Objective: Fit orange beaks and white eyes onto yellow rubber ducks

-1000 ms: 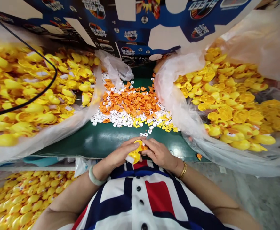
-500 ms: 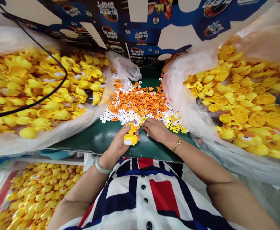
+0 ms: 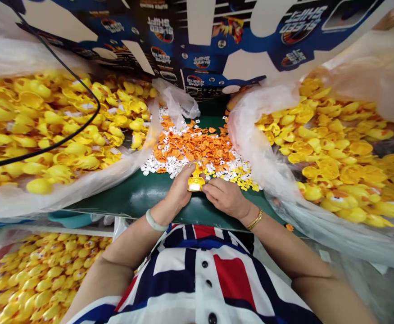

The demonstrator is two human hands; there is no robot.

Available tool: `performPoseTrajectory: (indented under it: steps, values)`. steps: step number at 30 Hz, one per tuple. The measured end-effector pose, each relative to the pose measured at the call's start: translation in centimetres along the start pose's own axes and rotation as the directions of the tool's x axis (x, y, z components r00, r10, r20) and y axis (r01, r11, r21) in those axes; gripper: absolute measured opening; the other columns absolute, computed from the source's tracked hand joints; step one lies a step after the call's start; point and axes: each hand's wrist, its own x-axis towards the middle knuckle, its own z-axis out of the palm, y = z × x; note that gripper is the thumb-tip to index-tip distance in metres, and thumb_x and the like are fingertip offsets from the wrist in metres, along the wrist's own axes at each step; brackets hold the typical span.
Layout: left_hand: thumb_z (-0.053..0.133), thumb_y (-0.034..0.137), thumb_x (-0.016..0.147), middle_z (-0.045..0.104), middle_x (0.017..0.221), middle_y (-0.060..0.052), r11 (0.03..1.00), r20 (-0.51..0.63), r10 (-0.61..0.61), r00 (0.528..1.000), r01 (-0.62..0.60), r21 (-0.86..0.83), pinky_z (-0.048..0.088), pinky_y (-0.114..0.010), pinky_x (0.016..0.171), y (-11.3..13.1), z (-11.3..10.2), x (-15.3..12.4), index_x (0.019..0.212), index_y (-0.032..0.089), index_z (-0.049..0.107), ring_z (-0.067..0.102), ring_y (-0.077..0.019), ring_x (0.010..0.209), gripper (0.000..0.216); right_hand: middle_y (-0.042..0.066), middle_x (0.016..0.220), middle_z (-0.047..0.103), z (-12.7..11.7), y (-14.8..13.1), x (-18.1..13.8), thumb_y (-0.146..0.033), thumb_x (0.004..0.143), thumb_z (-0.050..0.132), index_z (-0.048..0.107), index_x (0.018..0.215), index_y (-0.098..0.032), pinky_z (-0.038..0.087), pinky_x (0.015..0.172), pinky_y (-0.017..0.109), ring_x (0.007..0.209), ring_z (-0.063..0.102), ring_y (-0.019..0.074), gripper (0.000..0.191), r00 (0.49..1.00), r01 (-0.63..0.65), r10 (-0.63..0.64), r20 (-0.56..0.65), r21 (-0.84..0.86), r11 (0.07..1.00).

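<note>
My left hand [image 3: 177, 191] is closed round a small yellow toy duck part [image 3: 196, 182], held just above the green table [image 3: 139, 195]. My right hand [image 3: 224, 195] sits right beside it, its fingertips pinched against the same yellow part. Directly beyond both hands lies a heap of orange beak pieces [image 3: 197, 146], fringed with small white eye pieces [image 3: 156, 166] and tiny yellow pieces [image 3: 246, 180]. A pale bangle circles my left wrist, a gold bracelet my right.
A clear plastic bag of yellow duck shells [image 3: 48, 130] lies at the left and another [image 3: 338, 148] at the right. A third lot of yellow ducks [image 3: 38, 274] sits below the table at lower left. Blue printed cardboard [image 3: 200, 40] stands behind. A black cable [image 3: 65, 135] crosses the left bag.
My right hand reached forward to the small pieces, then drew back to the yellow part. My left hand moved the part forward, away from my body, and turned it.
</note>
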Motion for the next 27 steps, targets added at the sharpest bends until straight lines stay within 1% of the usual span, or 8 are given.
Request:
performPoseTrajectory:
  steps: [4, 7, 11, 15, 19, 22, 24, 27]
  values:
    - [0.073, 0.028, 0.075, 0.066, 0.080, -0.001, 0.999, -0.045, -0.047, 0.998, 0.047, -0.005, 0.051, -0.025, 0.061, -0.6, 0.9, 0.1, 0.098, 0.016, 0.064, 0.064, -0.0145, 0.066, 0.028, 0.004, 0.083, 0.063, -0.4, 0.3, -0.7, -0.018, 0.099, 0.047, 0.063, 0.102, -0.017, 0.042, 0.062, 0.030, 0.074, 0.055, 0.0165, 0.017, 0.997, 0.064, -0.059, 0.058, -0.088, 0.994]
    - [0.073, 0.028, 0.075, 0.064, 0.074, -0.001, 0.994, -0.102, -0.111, 0.989, 0.111, -0.009, 0.050, -0.024, 0.056, -1.0, 1.4, 0.2, 0.097, 0.015, 0.062, 0.064, -0.0148, 0.062, 0.028, 0.005, 0.087, 0.065, -0.8, 0.3, -1.5, -0.016, 0.101, 0.043, 0.061, 0.110, -0.015, 0.043, 0.062, 0.030, 0.074, 0.055, 0.0162, 0.020, 0.989, 0.121, -0.109, 0.095, -0.129, 0.984]
    - [0.069, 0.030, 0.079, 0.063, 0.070, -0.002, 0.987, -0.110, -0.156, 0.982, 0.159, 0.022, 0.050, -0.026, 0.054, -1.7, 2.2, 0.5, 0.100, 0.015, 0.060, 0.064, -0.0159, 0.060, 0.028, 0.006, 0.088, 0.065, -0.7, 0.4, -2.7, -0.017, 0.100, 0.044, 0.060, 0.112, -0.012, 0.045, 0.060, 0.030, 0.074, 0.055, 0.0168, 0.020, 0.996, 0.077, -0.069, 0.054, -0.149, 0.986]
    - [0.072, 0.030, 0.076, 0.064, 0.075, -0.001, 0.988, -0.017, -0.095, 0.995, 0.097, 0.118, 0.050, -0.025, 0.055, -2.4, 3.3, 0.5, 0.106, 0.017, 0.060, 0.063, -0.0155, 0.063, 0.035, 0.007, 0.092, 0.065, -0.9, 1.0, -3.5, -0.022, 0.101, 0.044, 0.061, 0.105, -0.016, 0.050, 0.066, 0.027, 0.082, 0.060, 0.0164, 0.019, 0.996, -0.081, 0.079, 0.027, 0.063, 0.995]
    - [0.073, 0.033, 0.075, 0.064, 0.080, -0.001, 0.973, 0.072, -0.079, 0.994, 0.061, 0.224, 0.049, -0.024, 0.058, -2.7, 3.6, 0.6, 0.108, 0.017, 0.063, 0.063, -0.0142, 0.067, 0.038, 0.006, 0.090, 0.063, -1.3, 1.7, -3.3, -0.024, 0.098, 0.050, 0.062, 0.098, -0.019, 0.052, 0.072, 0.028, 0.083, 0.061, 0.0163, 0.012, 0.973, -0.230, 0.215, 0.082, 0.329, 0.916]
    - [0.072, 0.036, 0.076, 0.064, 0.081, -0.001, 0.968, 0.097, -0.088, 0.991, 0.062, 0.242, 0.048, -0.024, 0.057, -2.6, 3.3, 0.8, 0.109, 0.018, 0.063, 0.062, -0.0140, 0.066, 0.039, 0.004, 0.084, 0.061, -1.7, 1.9, -3.0, -0.019, 0.096, 0.051, 0.061, 0.092, -0.020, 0.052, 0.074, 0.029, 0.081, 0.061, 0.0166, 0.010, 0.960, -0.264, 0.277, 0.036, 0.443, 0.857]
    - [0.072, 0.037, 0.075, 0.063, 0.078, -0.001, 0.973, 0.076, -0.116, 0.990, 0.098, 0.211, 0.047, -0.024, 0.054, -2.4, 3.2, 0.9, 0.110, 0.019, 0.061, 0.061, -0.0145, 0.063, 0.041, 0.004, 0.083, 0.062, -1.7, 1.7, -3.0, -0.017, 0.095, 0.052, 0.060, 0.092, -0.020, 0.052, 0.073, 0.029, 0.080, 0.060, 0.0161, 0.010, 0.951, -0.267, 0.308, -0.018, 0.453, 0.850]
    - [0.074, 0.036, 0.074, 0.061, 0.076, 0.000, 0.980, 0.045, -0.151, 0.988, 0.143, 0.141, 0.047, -0.024, 0.053, -2.3, 3.0, 1.0, 0.108, 0.020, 0.058, 0.062, -0.0150, 0.062, 0.041, 0.006, 0.088, 0.064, -1.3, 1.3, -3.6, -0.018, 0.095, 0.053, 0.060, 0.098, -0.020, 0.053, 0.071, 0.029, 0.081, 0.061, 0.0169, 0.007, 0.966, -0.219, 0.252, -0.066, 0.319, 0.922]
